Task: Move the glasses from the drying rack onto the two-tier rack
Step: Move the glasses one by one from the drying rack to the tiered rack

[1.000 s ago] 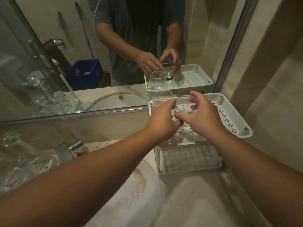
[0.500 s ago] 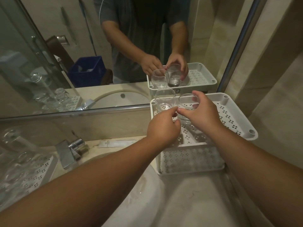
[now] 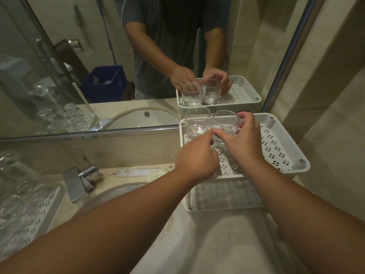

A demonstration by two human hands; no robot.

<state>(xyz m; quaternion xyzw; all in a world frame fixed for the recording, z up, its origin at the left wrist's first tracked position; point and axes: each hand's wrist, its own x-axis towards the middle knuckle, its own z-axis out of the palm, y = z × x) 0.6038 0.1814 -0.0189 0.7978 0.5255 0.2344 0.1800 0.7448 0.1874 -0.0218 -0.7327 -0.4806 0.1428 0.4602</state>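
The white two-tier rack (image 3: 296,155) stands on the counter at the right, against the mirror. Two clear glasses stand upright side by side at the back left of its top tier. The left glass (image 3: 198,121) stands free. My right hand (image 3: 245,143) wraps the right glass (image 3: 225,123), thumb in front and fingers behind. My left hand (image 3: 197,157) hovers with curled fingers just in front of the glasses, holding nothing. The drying rack (image 3: 39,210) at the far left holds several more clear glasses (image 3: 11,196). The lower tier (image 3: 227,196) has nothing on it.
A chrome faucet (image 3: 79,182) and a round sink basin (image 3: 126,196) lie between the two racks. Flat sachets (image 3: 138,172) rest behind the basin. The mirror (image 3: 98,76) runs along the back, a wall closes the right side, and a glass shower panel stands at left.
The right glass has come down onto the top tier beside the left glass. My left hand has drawn back from the left glass and curled its fingers.
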